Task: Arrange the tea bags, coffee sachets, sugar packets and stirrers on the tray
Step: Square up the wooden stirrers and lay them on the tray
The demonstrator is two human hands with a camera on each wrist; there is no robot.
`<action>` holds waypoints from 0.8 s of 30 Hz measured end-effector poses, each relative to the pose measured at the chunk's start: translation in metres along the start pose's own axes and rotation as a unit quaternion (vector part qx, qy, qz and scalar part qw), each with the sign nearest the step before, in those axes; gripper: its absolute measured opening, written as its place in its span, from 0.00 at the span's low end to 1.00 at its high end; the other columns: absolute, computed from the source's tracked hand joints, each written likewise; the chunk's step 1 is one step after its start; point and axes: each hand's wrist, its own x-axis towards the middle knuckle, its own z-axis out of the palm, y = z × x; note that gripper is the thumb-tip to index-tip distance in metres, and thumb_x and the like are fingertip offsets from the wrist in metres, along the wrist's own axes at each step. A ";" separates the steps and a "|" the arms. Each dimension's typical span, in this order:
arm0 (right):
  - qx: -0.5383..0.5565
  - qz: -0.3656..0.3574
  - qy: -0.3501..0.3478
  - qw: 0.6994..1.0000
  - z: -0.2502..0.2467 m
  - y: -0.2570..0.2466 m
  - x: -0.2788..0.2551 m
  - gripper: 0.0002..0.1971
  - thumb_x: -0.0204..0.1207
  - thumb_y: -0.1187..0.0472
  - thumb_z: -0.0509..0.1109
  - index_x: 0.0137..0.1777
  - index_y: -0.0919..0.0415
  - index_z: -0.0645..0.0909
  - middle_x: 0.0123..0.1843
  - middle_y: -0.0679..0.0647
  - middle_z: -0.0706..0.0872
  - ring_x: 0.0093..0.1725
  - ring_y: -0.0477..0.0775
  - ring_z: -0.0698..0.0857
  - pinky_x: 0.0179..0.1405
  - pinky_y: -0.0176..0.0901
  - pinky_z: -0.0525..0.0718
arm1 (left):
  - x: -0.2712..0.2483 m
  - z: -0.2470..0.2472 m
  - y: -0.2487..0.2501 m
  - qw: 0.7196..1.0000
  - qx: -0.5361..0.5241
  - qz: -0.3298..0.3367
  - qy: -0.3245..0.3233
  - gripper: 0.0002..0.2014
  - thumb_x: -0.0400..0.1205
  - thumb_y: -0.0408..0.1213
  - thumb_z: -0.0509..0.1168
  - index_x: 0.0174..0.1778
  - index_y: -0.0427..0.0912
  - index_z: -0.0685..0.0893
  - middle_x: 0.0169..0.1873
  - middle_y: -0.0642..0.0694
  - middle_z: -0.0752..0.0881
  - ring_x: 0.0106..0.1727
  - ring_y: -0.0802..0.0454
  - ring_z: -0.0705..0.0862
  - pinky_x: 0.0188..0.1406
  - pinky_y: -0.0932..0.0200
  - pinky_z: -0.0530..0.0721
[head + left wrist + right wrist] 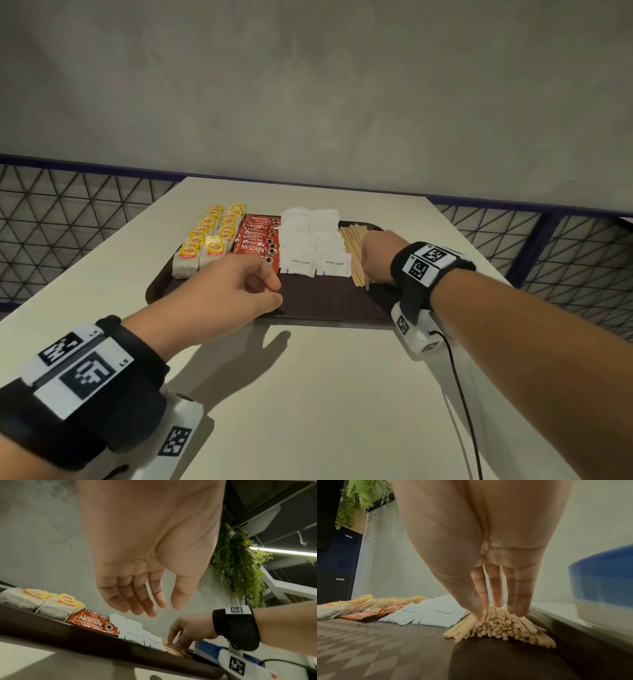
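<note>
A dark brown tray lies on the white table. From left to right it carries yellow-tagged tea bags, red coffee sachets, white sugar packets and a pile of wooden stirrers. My right hand stands over the stirrers with straight fingers. Its fingertips rest on top of the pile and its thumb on the pile's left side. My left hand hovers over the tray's bare front part, near the sachets. Its fingers hang loosely curled and hold nothing.
The white table reaches toward me in front of the tray. Wire mesh fencing flanks the table, and a grey wall stands behind it. A blurred blue and white object sits just right of the tray. A black cable trails from my right wrist.
</note>
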 end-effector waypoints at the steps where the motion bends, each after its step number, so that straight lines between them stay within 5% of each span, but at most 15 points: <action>1: 0.006 -0.001 0.003 1.000 0.000 0.001 0.000 0.09 0.82 0.67 0.67 0.58 0.67 0.86 0.55 0.61 0.90 0.54 0.60 0.90 0.58 0.50 0.90 | 0.001 0.000 0.000 1.000 0.018 0.003 -0.003 0.03 0.80 0.41 0.77 0.45 0.53 0.89 0.40 0.51 0.91 0.44 0.52 0.89 0.46 0.57 0.85; 11: 0.011 -0.021 -0.003 1.000 -0.001 -0.002 -0.002 0.11 0.81 0.66 0.68 0.59 0.67 0.87 0.57 0.62 0.90 0.49 0.57 0.86 0.54 0.46 0.86 | 0.006 -0.013 0.001 0.972 0.224 0.003 -0.072 0.07 0.82 0.51 0.74 0.53 0.59 0.85 0.48 0.61 0.87 0.51 0.61 0.86 0.51 0.62 0.85; 13: 0.029 -0.026 0.006 0.999 -0.003 -0.003 -0.003 0.14 0.83 0.68 0.64 0.65 0.67 0.85 0.62 0.62 0.88 0.56 0.60 0.86 0.59 0.48 0.86 | 0.005 -0.011 0.000 0.960 0.265 0.014 -0.091 0.10 0.82 0.51 0.73 0.58 0.61 0.84 0.51 0.62 0.84 0.54 0.61 0.84 0.49 0.66 0.81; 17: 0.069 -0.012 0.030 0.997 -0.006 0.000 -0.008 0.17 0.83 0.68 0.64 0.70 0.67 0.82 0.66 0.62 0.86 0.64 0.63 0.86 0.64 0.51 0.86 | 0.005 -0.005 -0.005 0.933 0.329 0.030 -0.146 0.14 0.84 0.42 0.69 0.62 0.64 0.82 0.54 0.61 0.84 0.55 0.60 0.83 0.53 0.65 0.82; 21: 0.032 -0.027 -0.025 0.999 -0.003 0.003 -0.020 0.20 0.82 0.58 0.70 0.73 0.62 0.81 0.68 0.60 0.85 0.64 0.60 0.85 0.64 0.50 0.86 | 0.010 -0.008 -0.009 0.924 0.346 0.014 -0.164 0.19 0.85 0.34 0.65 0.64 0.64 0.82 0.59 0.61 0.85 0.59 0.57 0.84 0.60 0.60 0.84; 24: 0.097 -0.063 0.038 0.993 -0.014 0.008 -0.036 0.26 0.83 0.52 0.69 0.81 0.56 0.73 0.74 0.58 0.80 0.66 0.58 0.82 0.65 0.49 0.83 | 0.012 -0.017 -0.017 0.911 0.380 0.010 -0.161 0.17 0.86 0.35 0.65 0.65 0.61 0.85 0.57 0.61 0.84 0.59 0.56 0.84 0.61 0.59 0.84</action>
